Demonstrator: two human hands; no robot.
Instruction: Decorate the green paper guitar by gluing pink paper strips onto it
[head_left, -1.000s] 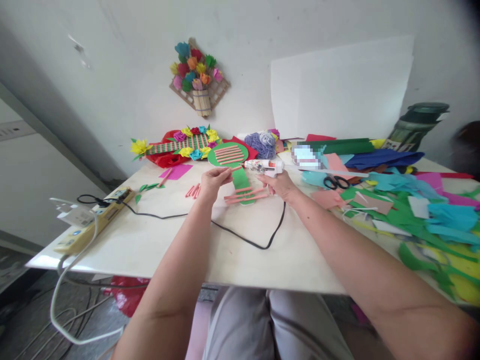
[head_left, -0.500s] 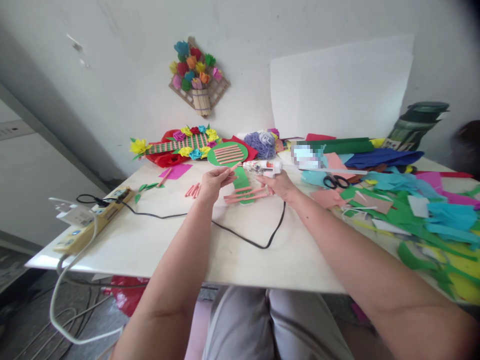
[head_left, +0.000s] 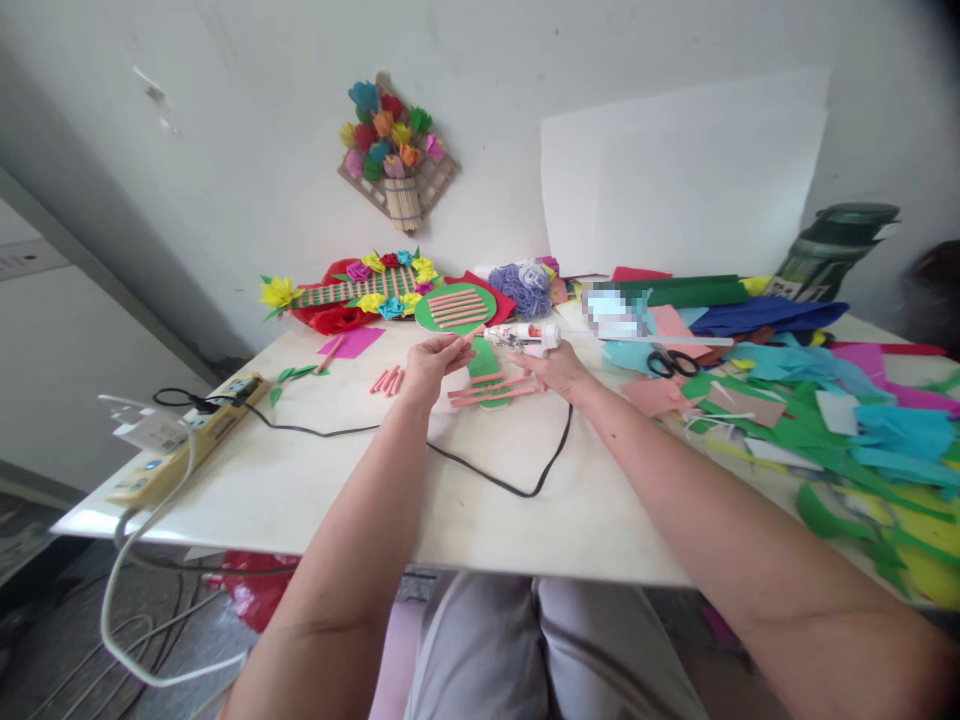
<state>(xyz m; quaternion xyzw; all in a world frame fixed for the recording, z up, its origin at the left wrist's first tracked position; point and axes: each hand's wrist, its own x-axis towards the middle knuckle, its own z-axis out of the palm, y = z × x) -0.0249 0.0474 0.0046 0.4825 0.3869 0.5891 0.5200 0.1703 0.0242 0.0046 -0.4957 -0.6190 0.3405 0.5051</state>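
My right hand [head_left: 556, 368] is closed around a white hot glue gun [head_left: 529, 335], whose nozzle points left. My left hand [head_left: 439, 362] pinches a thin pink paper roll [head_left: 474, 332], its end close to the nozzle. Below and between the hands lies a green card strip [head_left: 484, 360] with pink rolls across its lower part. Just beyond is a green oval card [head_left: 424, 316] bearing a row of pink rolls. Several short pink rolls [head_left: 385, 381] lie left of my left wrist.
A power strip [head_left: 180, 445] sits at the table's left, with a black cord [head_left: 480, 470] looping under my wrists. Flower-trimmed paper craft [head_left: 352, 292] and purple yarn [head_left: 519, 290] stand behind. Scissors [head_left: 673, 363], a dark green bottle [head_left: 832, 250] and coloured paper scraps [head_left: 795, 430] fill the right.
The glue gun and my right hand have shifted very slightly left and down. My left hand has barely moved and still pinches the pink roll by the nozzle.
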